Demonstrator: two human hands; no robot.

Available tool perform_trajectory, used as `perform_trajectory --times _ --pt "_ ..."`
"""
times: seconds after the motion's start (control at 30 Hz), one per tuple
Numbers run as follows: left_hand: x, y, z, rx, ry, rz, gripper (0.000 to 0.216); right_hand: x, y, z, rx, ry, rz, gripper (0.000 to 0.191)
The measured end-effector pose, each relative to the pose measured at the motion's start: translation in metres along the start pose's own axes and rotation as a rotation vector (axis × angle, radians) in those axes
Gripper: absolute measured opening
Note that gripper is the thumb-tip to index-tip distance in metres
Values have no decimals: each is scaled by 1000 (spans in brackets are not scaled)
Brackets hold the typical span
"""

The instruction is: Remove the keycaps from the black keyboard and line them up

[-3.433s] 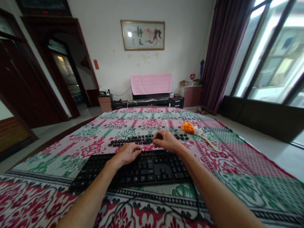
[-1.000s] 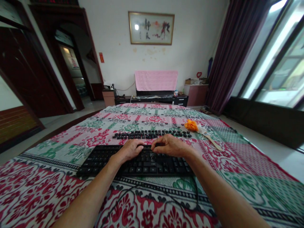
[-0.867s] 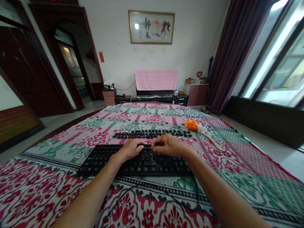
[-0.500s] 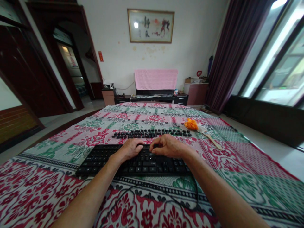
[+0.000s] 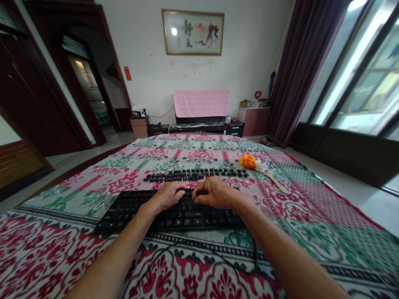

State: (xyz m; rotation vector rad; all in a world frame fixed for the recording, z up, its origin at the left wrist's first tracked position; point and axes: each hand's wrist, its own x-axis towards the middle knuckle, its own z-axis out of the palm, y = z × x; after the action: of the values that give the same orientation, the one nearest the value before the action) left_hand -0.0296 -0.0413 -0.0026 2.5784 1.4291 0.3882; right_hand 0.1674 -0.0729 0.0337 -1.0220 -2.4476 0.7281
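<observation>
In the head view, a long black plastic keyboard (image 5: 187, 222) lies on a red, green and white floral cloth (image 5: 124, 249). The left hand (image 5: 170, 194) rests on it; whether its grip holds the edge, I cannot tell. The right hand (image 5: 216, 192) bends over it, fingers curled, grip contents hidden. Small black square keycaps (image 5: 184, 177) lie in rows beyond.
</observation>
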Motion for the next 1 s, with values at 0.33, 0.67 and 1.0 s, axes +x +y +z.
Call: perform_trajectory --times 0.33,0.67,1.0 --pt "-1 -3 -2 -81 -39 21 30 4 -3 2 22 13 24 18" --pt "-9 0 -18 -240 -243 111 53 6 10 4 284 11 62 12" --pt "-18 3 -10 -33 -367 -48 112 10 21 8 451 11 179 12"
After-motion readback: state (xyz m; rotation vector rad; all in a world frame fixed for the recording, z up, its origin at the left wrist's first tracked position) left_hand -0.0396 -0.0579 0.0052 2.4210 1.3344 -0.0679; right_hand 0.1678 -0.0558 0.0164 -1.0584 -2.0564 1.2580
